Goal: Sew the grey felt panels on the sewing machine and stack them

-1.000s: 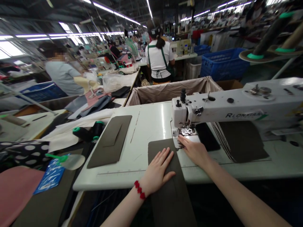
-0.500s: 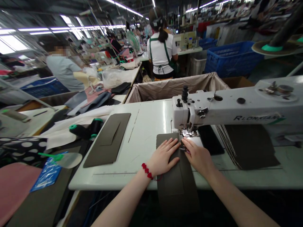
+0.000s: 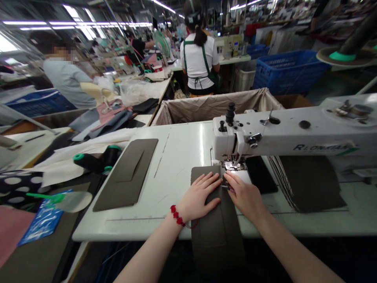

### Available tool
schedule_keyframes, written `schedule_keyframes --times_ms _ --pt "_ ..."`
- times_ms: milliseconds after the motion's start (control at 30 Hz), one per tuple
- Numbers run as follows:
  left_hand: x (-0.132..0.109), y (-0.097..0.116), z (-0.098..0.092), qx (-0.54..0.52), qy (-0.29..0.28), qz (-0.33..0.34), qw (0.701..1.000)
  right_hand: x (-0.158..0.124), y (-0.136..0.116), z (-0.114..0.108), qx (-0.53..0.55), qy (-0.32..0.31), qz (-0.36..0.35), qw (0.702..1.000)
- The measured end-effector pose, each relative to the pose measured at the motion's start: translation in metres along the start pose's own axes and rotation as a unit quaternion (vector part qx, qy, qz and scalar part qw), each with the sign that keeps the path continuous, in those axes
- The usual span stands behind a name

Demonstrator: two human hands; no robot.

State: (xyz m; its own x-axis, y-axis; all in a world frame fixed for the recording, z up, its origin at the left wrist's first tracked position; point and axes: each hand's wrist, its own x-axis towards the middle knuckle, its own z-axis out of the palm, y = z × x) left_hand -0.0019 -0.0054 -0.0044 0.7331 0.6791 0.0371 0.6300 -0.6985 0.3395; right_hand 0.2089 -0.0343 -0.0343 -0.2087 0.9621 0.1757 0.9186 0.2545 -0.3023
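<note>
My left hand (image 3: 200, 196) lies flat on a dark olive fabric panel (image 3: 209, 232), fingers spread, a red bracelet at the wrist. The panel hangs over the table's front edge, and its far end lies beside the presser foot (image 3: 235, 162) of a white sewing machine (image 3: 282, 137). My right hand (image 3: 243, 194) rests at the panel's right edge, just in front of the needle area. Its fingers are curled around a small metal tool (image 3: 225, 186), mostly hidden; I cannot make out its kind. The forefinger presses on the fabric.
A finished-looking olive panel (image 3: 129, 173) with a slit lies on the left. Stacked olive pieces (image 3: 312, 182) sit under the machine arm, near a black flat object (image 3: 262, 175). Black thread cones (image 3: 91, 161) lie left. Beyond the table stand a cloth-lined bin (image 3: 173, 112) and a person (image 3: 198, 59).
The view has shifted slightly, so the table and left-hand items appear further left. Both hands keep the same hold, and the fabric shows no clear movement under them.
</note>
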Motion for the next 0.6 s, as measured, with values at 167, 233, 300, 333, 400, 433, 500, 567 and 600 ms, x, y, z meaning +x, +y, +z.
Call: schedule_keyframes --times_ms 167,233,300,333,400,433,500,567,600 --pt "0.0025 -0.0032 0.0006 -0.011 -0.001 0.011 1.0 -0.0001 -0.0012 0.0006 -0.013 0.001 0.003 1.0" --pt "0.004 -0.0042 0.0007 -0.012 0.0 0.015 1.0 -0.0001 -0.0017 0.0003 -0.016 0.001 0.002 1.0" --pt "0.0055 -0.0052 0.0011 -0.014 0.001 0.018 1.0 0.0002 -0.002 0.0002 -0.017 0.001 0.003 1.0" --pt "0.0063 -0.0057 0.0014 -0.015 0.003 0.019 1.0 0.0005 -0.0021 0.0002 -0.017 0.0 0.004 1.0" --pt "0.0076 -0.0067 0.0023 -0.018 0.01 0.018 1.0 0.0011 -0.0022 0.0003 -0.017 0.001 0.007 1.0" --pt "0.0081 -0.0071 0.0026 -0.019 0.015 0.017 1.0 0.0014 -0.0023 0.0003 -0.017 0.002 0.007 1.0" --pt "0.0087 -0.008 0.0031 -0.023 0.02 0.017 0.999 0.0016 -0.0026 0.0 -0.016 0.002 0.005 1.0" --pt "0.0088 -0.0088 0.0028 -0.028 0.021 0.017 0.999 0.0014 -0.0029 -0.0006 -0.016 0.002 0.003 1.0" --pt "0.0087 -0.0092 0.0025 -0.031 0.021 0.017 0.999 0.0011 -0.003 -0.0009 -0.016 0.002 0.003 1.0"
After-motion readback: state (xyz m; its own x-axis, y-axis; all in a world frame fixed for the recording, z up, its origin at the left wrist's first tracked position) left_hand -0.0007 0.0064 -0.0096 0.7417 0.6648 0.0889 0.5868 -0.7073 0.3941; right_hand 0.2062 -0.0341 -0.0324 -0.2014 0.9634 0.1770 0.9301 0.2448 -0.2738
